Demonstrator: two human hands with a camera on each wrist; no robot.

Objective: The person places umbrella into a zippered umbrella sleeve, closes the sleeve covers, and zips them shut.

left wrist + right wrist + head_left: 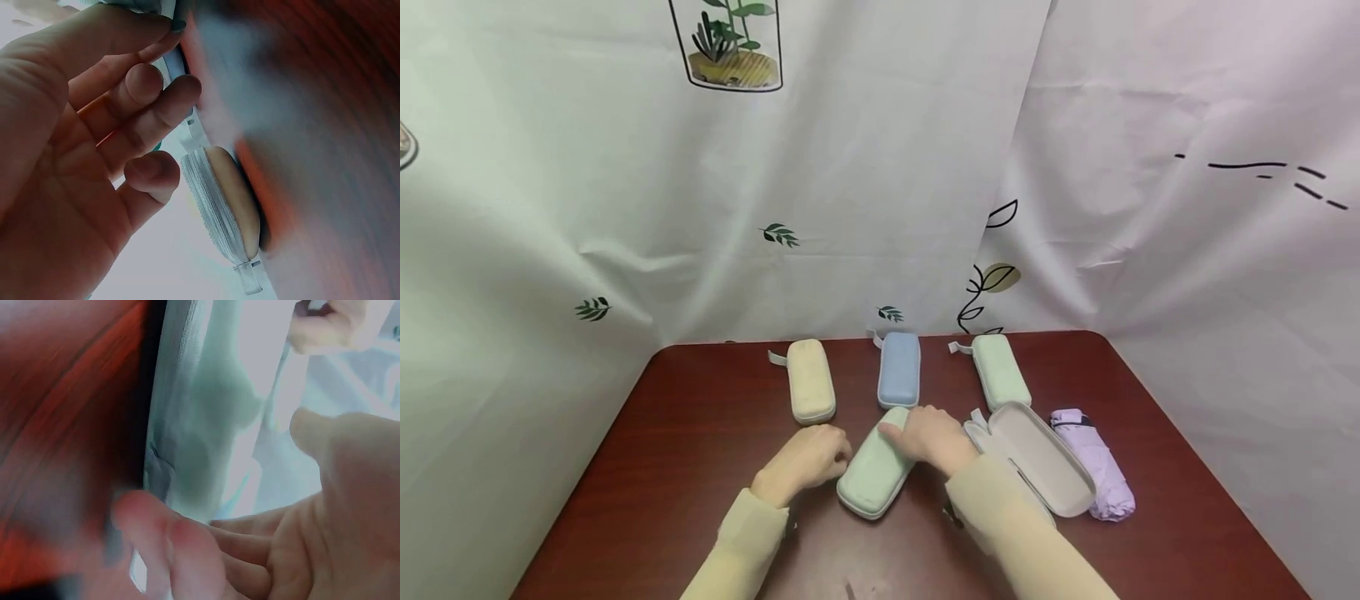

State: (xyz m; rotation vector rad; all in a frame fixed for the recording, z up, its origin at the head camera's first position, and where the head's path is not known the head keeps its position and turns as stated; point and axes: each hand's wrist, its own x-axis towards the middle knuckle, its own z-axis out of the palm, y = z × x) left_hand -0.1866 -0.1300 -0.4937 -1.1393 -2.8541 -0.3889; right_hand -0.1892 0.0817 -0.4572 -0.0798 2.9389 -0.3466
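Note:
A pale green zippered glasses case (874,467) lies slanted on the table between both hands. At its far right end, the right hand (934,437) holds it, thumb over the lid; in the right wrist view, curled fingers (187,544) reach the zippered side. My left hand (808,460) is at the case's left edge with bent fingers. Its thumb and index finger come together beside the case in the left wrist view, but I cannot tell whether they pinch anything. A cream case (811,381) lies just beyond the left hand.
A blue case (899,369) and another green case (1002,372) lie along the back. Beside the right forearm, an open case (1045,458) shows its pale lining, partly hidden by the sleeve. A folded lilac umbrella (1093,467) lies to its right. Patterned cloth (850,167) hangs behind the table.

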